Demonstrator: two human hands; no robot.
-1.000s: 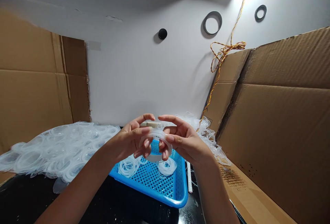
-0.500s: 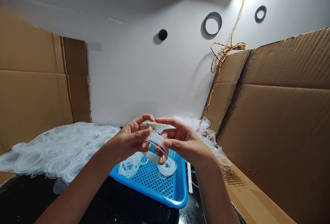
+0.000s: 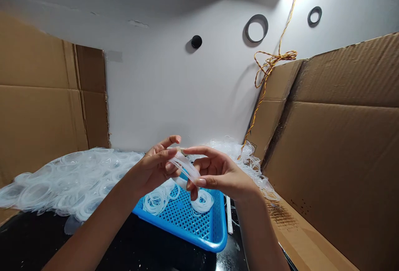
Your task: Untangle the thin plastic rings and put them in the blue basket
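Between my two hands, above a blue plastic basket (image 3: 183, 237), is a bundle of translucent white rings (image 3: 184, 166). My left hand (image 3: 157, 163) pinches its upper left side with the thumb and fingers, the index finger raised. On the lower right side, my right hand (image 3: 215, 173) grips the same bundle between thumb and fingers, its index finger stretched toward the left hand. Inside the basket lie a looped bunch of thin white rings (image 3: 155, 201) on the left and another bunch (image 3: 203, 203) on the right.
A large heap of clear ring-shaped pieces (image 3: 71, 175) spreads at left. Thin ring scraps (image 3: 252, 163) pile at right, near a white stick (image 3: 230, 217). Cardboard panels (image 3: 343, 138) flank the black tabletop (image 3: 102, 246). A yellow twisted cord (image 3: 264, 80) hangs along the white wall.
The ring bundle has been tilted and looks flatter and more stretched between my fingers. My left index finger has lifted away from my right fingertip. The basket and heaps stay put.
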